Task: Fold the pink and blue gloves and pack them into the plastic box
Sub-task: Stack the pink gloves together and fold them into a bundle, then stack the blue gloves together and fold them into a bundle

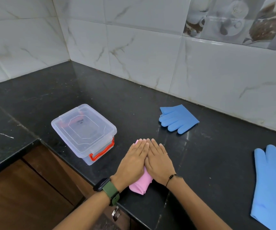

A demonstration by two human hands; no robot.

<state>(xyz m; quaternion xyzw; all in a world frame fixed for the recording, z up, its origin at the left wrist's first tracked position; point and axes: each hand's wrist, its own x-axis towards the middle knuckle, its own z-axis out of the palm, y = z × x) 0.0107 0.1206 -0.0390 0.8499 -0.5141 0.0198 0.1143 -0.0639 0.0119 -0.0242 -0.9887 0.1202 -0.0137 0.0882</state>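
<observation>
A folded pink glove lies near the front edge of the black counter, mostly hidden under my hands. My left hand and my right hand lie side by side with straight fingers and press flat on it. A clear plastic box with orange latches stands to the left, its lid on. One blue glove lies folded further back on the right. Another blue glove lies flat at the right edge of the view.
The black counter meets tiled walls at the back and left, forming a corner. Its front edge runs diagonally under my wrists, with brown cabinet doors and a metal handle below.
</observation>
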